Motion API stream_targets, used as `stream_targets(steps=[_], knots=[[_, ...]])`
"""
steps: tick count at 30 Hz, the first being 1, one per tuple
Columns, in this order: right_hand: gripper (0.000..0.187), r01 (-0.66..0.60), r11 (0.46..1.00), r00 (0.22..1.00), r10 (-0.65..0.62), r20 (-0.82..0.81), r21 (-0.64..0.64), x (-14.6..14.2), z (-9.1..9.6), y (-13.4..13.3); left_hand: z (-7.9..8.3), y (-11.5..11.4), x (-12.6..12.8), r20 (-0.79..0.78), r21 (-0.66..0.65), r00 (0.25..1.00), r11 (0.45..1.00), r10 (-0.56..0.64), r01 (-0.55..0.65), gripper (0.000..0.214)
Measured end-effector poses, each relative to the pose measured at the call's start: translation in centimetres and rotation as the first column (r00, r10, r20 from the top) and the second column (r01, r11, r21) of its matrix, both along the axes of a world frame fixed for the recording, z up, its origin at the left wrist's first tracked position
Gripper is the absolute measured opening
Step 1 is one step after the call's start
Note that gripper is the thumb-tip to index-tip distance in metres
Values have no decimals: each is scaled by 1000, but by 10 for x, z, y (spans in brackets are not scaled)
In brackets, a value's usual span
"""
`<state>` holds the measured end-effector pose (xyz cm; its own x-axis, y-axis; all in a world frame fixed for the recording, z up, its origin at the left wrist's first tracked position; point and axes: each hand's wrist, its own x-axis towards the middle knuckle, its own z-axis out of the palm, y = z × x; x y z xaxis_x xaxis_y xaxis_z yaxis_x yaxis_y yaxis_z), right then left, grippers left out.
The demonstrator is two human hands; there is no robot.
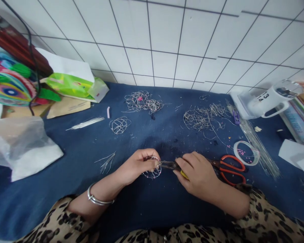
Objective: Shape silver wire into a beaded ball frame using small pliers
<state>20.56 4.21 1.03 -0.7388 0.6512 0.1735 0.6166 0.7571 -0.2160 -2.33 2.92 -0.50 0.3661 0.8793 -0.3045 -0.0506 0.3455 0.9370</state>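
Note:
My left hand (144,165) pinches a small round wire frame (153,173) dotted with pink beads. In my right hand (196,172) is a pair of pliers (169,164) with a bit of yellow handle showing. The plier jaws meet the wire frame at its right side, by my left thumb; whether they are closed on a wire I cannot tell. Orange-handled scissors (233,163) lie just right of my right hand, their blades partly hidden behind it. A second wire frame (120,125) rests farther back on the blue cloth (152,135).
Wire tangles (202,117) and beaded wire pieces (143,102) lie toward the tiled wall (164,44). At right are a ring-shaped bead dish (257,156), straight wires (260,145) and a white mug (271,99). A plastic bag (27,145) and short wires (107,162) are at left.

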Motion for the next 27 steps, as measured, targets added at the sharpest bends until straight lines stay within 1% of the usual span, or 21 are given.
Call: stream_targets(steps=[3, 11, 16, 18, 21, 27], knots=[[27, -1, 1000, 1000, 1, 17, 12, 1, 0, 0, 0, 0, 0, 5, -3, 1000, 1000, 7, -7, 10], [26, 36, 999, 999, -36, 12, -17, 2, 4, -1, -2, 1, 2, 5, -13, 1000, 1000, 23, -23, 14], [23, 59, 997, 998, -60, -14, -42, 1, 0, -2, -2, 0, 3, 0, -7, 999, 999, 54, -54, 13], [23, 66, 994, 996, -70, -50, -88, 1, -2, -2, -2, 0, 3, 4, -6, 999, 999, 54, -54, 13], [22, 63, 980, 990, -85, -113, -189, 2, -4, -2, -2, 1, 3, 21, -3, 999, 999, 46, -46, 13], [18, 40, 928, 973, -120, -197, -370, 0, -5, 1, 0, 1, 2, 79, -5, 996, 1000, 28, -28, 14]])
